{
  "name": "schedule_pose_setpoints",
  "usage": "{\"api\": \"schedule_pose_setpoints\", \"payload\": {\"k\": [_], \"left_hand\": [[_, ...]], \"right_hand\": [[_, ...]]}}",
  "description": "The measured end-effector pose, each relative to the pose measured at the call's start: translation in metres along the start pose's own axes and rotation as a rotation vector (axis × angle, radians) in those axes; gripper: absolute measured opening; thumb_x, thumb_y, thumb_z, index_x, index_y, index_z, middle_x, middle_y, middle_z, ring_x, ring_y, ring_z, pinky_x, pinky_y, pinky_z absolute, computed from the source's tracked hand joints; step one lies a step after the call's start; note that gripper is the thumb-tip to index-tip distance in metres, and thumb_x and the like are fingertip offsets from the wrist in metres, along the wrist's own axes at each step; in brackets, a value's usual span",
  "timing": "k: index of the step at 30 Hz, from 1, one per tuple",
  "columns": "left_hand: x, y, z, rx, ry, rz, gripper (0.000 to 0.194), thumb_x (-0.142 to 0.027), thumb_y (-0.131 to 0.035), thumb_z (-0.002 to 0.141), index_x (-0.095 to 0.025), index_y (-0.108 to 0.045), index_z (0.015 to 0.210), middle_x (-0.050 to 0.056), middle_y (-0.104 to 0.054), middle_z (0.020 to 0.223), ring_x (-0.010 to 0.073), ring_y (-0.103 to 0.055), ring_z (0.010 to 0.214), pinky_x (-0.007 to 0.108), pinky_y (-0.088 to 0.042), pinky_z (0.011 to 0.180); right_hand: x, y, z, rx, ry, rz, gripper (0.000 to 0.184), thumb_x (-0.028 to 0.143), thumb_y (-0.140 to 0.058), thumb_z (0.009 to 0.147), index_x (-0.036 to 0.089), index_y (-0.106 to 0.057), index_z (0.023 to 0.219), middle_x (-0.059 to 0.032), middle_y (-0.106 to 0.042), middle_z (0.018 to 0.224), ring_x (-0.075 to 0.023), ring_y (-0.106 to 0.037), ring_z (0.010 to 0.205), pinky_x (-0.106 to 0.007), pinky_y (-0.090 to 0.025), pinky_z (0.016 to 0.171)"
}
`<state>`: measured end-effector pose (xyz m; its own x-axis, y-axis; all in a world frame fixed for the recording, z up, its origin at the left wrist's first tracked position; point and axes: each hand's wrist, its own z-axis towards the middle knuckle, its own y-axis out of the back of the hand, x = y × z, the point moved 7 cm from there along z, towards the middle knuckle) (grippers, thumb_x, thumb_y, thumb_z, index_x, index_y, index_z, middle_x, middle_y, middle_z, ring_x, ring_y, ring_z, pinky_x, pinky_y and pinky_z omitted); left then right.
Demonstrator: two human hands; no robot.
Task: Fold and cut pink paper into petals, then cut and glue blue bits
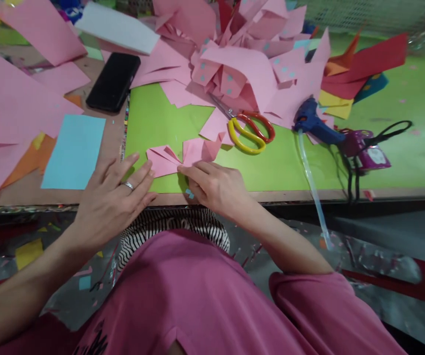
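A folded pink paper piece [182, 157] lies on the green sheet [279, 167] near the table's front edge. My left hand [116, 197], with a ring on one finger, rests flat and spread just left of it, its fingertips touching the paper's left part. My right hand [215, 187] is curled, its fingertips pressing the paper's lower middle fold. A small blue scrap [190, 194] sits under the right hand's knuckles.
Scissors with red and yellow handles [251, 130] lie behind the paper. A blue glue gun [314, 123] with a glue stick [314, 192] and a purple tape dispenser [364, 148] are at right. A pile of pink paper [242, 59], a black phone [113, 81] and a light blue card [74, 150] are around.
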<state>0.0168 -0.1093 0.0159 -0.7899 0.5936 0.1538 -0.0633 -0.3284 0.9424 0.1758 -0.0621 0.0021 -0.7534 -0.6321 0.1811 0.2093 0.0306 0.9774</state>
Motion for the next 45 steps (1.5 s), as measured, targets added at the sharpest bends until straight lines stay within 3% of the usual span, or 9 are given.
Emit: {"api": "schedule_pose_setpoints", "payload": {"k": [4, 8, 16, 20, 24, 29, 34, 41, 45], "left_hand": [[-0.003, -0.003, 0.008, 0.056, -0.046, 0.039, 0.022, -0.019, -0.047, 0.102, -0.015, -0.066, 0.112, 0.015, -0.067, 0.138, 0.0311, -0.059, 0.133, 0.052, -0.046, 0.111], [0.008, -0.004, 0.022, 0.023, -0.031, -0.046, 0.025, -0.026, -0.044, 0.104, -0.017, -0.067, 0.109, 0.012, -0.077, 0.113, 0.0254, -0.071, 0.106, 0.045, -0.051, 0.099], [0.022, -0.014, 0.042, 0.003, 0.142, -0.079, 0.034, -0.029, -0.040, 0.103, -0.017, -0.070, 0.114, 0.009, -0.075, 0.079, 0.0252, -0.069, 0.072, 0.034, -0.046, 0.062], [0.038, -0.005, 0.045, -0.072, 0.276, -0.305, 0.035, -0.031, -0.043, 0.102, -0.023, -0.066, 0.127, 0.007, -0.079, 0.098, 0.0227, -0.070, 0.079, 0.033, -0.049, 0.068], [0.054, 0.009, 0.056, -0.105, 0.360, -0.542, 0.032, -0.028, -0.045, 0.100, -0.022, -0.070, 0.119, 0.006, -0.078, 0.102, 0.0220, -0.069, 0.091, 0.034, -0.052, 0.081], [0.084, 0.000, 0.069, -0.166, 0.552, -0.995, 0.030, -0.039, -0.054, 0.096, -0.020, -0.071, 0.112, 0.004, -0.074, 0.098, 0.0178, -0.068, 0.086, 0.029, -0.054, 0.077], [0.104, -0.016, 0.084, -0.049, 0.544, -1.187, 0.036, -0.046, -0.062, 0.087, -0.018, -0.072, 0.108, 0.005, -0.071, 0.092, 0.0158, -0.065, 0.078, 0.030, -0.056, 0.076], [0.103, -0.030, 0.097, 0.208, 0.463, -1.177, 0.046, -0.052, -0.074, 0.071, -0.022, -0.070, 0.107, 0.004, -0.073, 0.092, 0.0176, -0.066, 0.080, 0.028, -0.052, 0.069], [0.112, -0.027, 0.104, 0.233, 0.510, -0.868, 0.036, -0.054, -0.067, 0.074, -0.021, -0.069, 0.088, 0.004, -0.071, 0.086, 0.0189, -0.063, 0.077, 0.030, -0.045, 0.068]], "right_hand": [[0.004, 0.000, 0.002, 0.055, 0.017, -0.078, 0.032, 0.017, -0.051, 0.098, 0.018, -0.066, 0.127, -0.0074, -0.075, 0.103, -0.0160, -0.062, 0.081, -0.030, -0.030, 0.058], [0.006, 0.002, 0.003, 0.019, 0.071, -0.068, 0.034, 0.016, -0.050, 0.098, 0.018, -0.065, 0.128, -0.0065, -0.074, 0.096, -0.0154, -0.060, 0.078, -0.029, -0.031, 0.058], [-0.032, 0.051, -0.023, -0.625, 0.074, 0.052, 0.019, 0.029, -0.062, 0.096, 0.019, -0.066, 0.112, -0.0057, -0.069, 0.094, -0.0188, -0.064, 0.087, -0.032, -0.054, 0.075], [-0.050, 0.050, -0.015, -0.530, 0.077, 0.025, 0.033, 0.035, -0.068, 0.093, 0.024, -0.062, 0.123, -0.0133, -0.058, 0.136, -0.0280, -0.061, 0.112, -0.049, -0.054, 0.097], [-0.065, 0.059, 0.007, -0.468, 0.033, 0.159, 0.041, 0.035, -0.063, 0.096, 0.024, -0.055, 0.136, -0.0152, -0.049, 0.148, -0.0306, -0.056, 0.126, -0.054, -0.048, 0.107], [-0.084, 0.058, 0.043, -0.236, -0.054, 0.746, 0.059, 0.046, -0.064, 0.094, 0.019, -0.044, 0.143, -0.0155, -0.057, 0.135, -0.0222, -0.062, 0.109, -0.035, -0.059, 0.084], [-0.091, 0.048, 0.060, -0.176, -0.119, 1.000, 0.059, 0.037, -0.065, 0.093, 0.023, -0.041, 0.145, 0.0003, -0.057, 0.090, -0.0119, -0.057, 0.077, -0.024, -0.056, 0.066], [-0.097, 0.031, 0.062, -0.196, -0.305, 1.093, 0.078, 0.033, -0.065, 0.090, 0.030, -0.027, 0.158, -0.0015, -0.059, 0.097, -0.0139, -0.067, 0.071, -0.029, -0.059, 0.063], [-0.097, 0.026, 0.060, -0.156, -0.318, 1.051, 0.076, 0.037, -0.065, 0.091, 0.034, -0.029, 0.158, -0.0032, -0.062, 0.103, -0.0157, -0.071, 0.077, -0.029, -0.060, 0.065]]}}
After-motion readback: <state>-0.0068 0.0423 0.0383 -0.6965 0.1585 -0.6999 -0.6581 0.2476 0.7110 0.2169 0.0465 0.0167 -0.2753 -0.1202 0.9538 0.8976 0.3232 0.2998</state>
